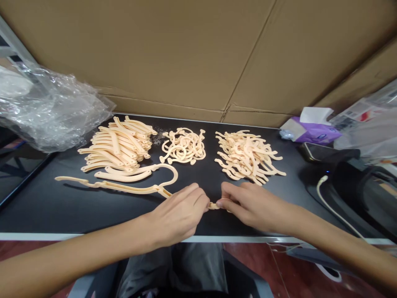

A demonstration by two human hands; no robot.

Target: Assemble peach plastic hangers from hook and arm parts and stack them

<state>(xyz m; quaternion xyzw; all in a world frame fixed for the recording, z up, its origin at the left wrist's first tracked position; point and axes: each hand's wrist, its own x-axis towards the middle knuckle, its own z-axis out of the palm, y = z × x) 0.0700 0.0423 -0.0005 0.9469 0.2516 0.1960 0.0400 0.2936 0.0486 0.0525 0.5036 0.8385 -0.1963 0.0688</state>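
Note:
A cream plastic clothes hanger [127,188] stretches across the near part of the black table, its hook [174,176] curving up toward the far side. My left hand [182,211] is closed around the hanger's right arm, which it mostly hides. Close beside it, my right hand [245,203] pinches a small cream end piece [213,205] at that arm's tip. How the piece and the arm meet is covered by my fingers. Beyond my hands lie a pile of straight hanger arms [116,145], a heap of loose hooks [184,145] and a pile of wavy end pieces [248,153].
Crumpled clear plastic [52,111] hangs over the table's left end. On the right are a purple tissue pack [316,128], a phone [314,152], a black object [353,186] and a white cable [335,213]. Cardboard [173,54] stands along the back edge.

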